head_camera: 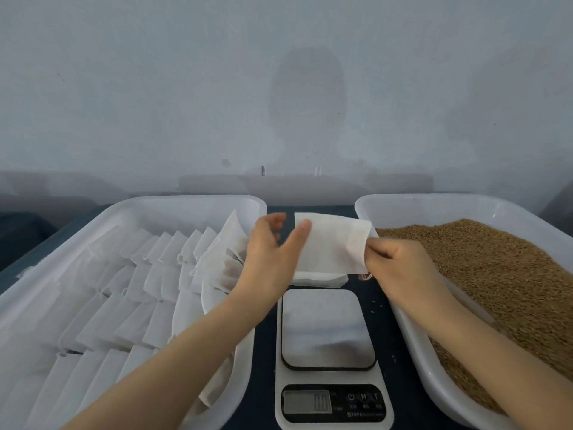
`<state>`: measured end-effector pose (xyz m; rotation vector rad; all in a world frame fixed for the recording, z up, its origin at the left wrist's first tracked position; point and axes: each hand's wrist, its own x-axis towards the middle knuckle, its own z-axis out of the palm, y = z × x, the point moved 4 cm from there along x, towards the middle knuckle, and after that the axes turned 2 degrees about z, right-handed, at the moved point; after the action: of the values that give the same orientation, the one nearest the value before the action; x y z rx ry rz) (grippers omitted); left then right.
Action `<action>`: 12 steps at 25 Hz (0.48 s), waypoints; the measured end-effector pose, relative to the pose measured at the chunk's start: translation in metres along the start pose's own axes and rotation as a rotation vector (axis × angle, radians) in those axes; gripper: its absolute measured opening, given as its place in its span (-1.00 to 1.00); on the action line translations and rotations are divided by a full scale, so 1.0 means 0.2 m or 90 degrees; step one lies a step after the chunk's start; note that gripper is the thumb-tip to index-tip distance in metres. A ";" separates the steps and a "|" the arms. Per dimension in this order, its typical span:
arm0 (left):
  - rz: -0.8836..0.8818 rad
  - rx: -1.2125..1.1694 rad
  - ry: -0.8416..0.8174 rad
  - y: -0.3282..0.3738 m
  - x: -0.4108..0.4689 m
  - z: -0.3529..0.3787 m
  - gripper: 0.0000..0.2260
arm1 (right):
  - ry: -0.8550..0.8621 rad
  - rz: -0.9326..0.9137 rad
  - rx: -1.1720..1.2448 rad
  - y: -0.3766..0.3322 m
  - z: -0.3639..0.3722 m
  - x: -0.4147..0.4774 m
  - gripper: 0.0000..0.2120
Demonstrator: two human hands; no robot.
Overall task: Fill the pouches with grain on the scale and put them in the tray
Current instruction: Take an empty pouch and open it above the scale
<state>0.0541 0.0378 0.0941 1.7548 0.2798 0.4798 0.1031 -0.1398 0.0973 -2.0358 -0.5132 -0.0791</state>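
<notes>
Forearms reach forward; left hand point(273, 252) loosely spread, right hand point(400, 262) pinching a pouch point(331, 243).

A pale blue-grey wall point(186, 88) filled the view from 10 to 2 o'clock, with a soft head-shaped shadow point(307, 103) on it at 12 o'clock. Low on the wall sat a small dark mark point(263, 170) and a grey smudge point(226, 162). A navy tabletop point(266, 361) lay below. A dark shape point(21, 234), too dim to name, sat at 9 o'clock.
</notes>
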 end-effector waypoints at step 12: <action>0.043 0.061 0.018 0.00 0.03 -0.02 -0.80 | -0.089 0.147 0.186 0.04 0.03 0.02 -0.87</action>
<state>0.0580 0.0451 0.0958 1.8564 0.2677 0.5492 0.1092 -0.1358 0.0889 -1.8059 -0.3489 0.2647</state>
